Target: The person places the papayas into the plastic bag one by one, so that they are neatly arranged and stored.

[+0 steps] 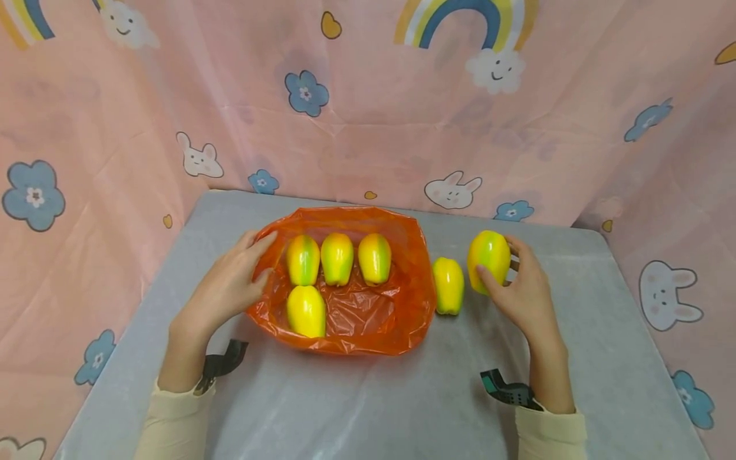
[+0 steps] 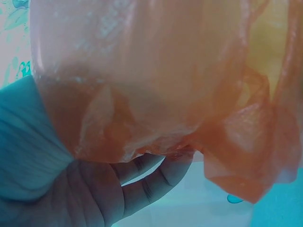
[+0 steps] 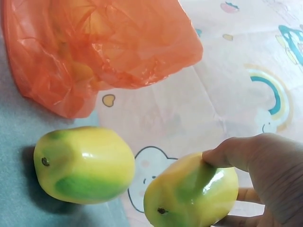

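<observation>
An orange plastic bag [image 1: 368, 345] stands with its mouth spread wide, several glossy yellow-green papayas inside: a row of three at the far side and one papaya [image 1: 306, 311] nearer me. My left hand [image 1: 232, 278] grips the bag's left rim; in the left wrist view the fingers [image 2: 156, 184] curl at the edge of the orange film. To the right, my right hand [image 1: 523, 291] holds a papaya [image 1: 487, 259], thumb on its near side and fingers behind. Between the bag and that hand, another papaya [image 1: 448, 285] lies on the table, also seen in the right wrist view [image 3: 85, 164].
A grey covered table [image 1: 368, 409] carries everything. Behind and beside it hangs a pink cloth [image 1: 368, 147] printed with rainbows, flowers and rabbits. Dark straps with small devices [image 1: 512, 391] sit at both wrists, beside cream sleeves [image 1: 549, 434].
</observation>
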`<state>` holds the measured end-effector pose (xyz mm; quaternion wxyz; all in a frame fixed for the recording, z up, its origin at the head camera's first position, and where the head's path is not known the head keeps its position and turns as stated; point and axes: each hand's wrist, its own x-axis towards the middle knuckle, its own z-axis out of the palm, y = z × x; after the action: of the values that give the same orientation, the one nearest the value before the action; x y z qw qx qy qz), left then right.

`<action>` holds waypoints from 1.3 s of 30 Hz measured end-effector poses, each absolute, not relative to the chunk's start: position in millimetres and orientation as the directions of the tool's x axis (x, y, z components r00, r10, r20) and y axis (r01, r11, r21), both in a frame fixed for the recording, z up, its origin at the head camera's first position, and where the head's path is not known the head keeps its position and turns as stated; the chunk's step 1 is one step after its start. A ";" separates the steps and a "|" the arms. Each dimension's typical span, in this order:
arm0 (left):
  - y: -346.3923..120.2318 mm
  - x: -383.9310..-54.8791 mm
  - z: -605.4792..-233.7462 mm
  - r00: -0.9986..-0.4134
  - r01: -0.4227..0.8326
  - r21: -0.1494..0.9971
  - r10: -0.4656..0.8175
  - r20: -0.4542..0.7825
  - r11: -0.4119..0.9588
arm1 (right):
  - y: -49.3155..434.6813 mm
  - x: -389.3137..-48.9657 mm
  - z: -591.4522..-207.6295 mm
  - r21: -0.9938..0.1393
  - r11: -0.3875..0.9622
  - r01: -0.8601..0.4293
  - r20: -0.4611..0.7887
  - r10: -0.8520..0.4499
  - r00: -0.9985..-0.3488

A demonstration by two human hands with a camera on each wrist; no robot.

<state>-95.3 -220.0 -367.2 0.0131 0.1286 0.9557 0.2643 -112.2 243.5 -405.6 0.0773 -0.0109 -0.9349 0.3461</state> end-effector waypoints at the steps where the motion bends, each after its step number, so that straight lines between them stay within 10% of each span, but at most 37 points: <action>1: -220.0 -95.3 -367.1 -0.966 0.240 0.509 0.253 0.044 0.826 | 242.9 -112.2 -405.3 -0.648 0.761 -0.033 0.139 0.075 -0.987; 39: -220.0 -95.0 -369.0 -0.965 0.245 0.499 0.258 0.044 0.831 | 200.8 -93.0 -363.1 -0.663 0.720 -0.205 0.225 -0.069 -0.972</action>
<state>-95.0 -220.0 -369.0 0.0124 0.1313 0.9568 0.2590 -93.0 200.8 -363.1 0.0925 0.0742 -0.9227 0.3668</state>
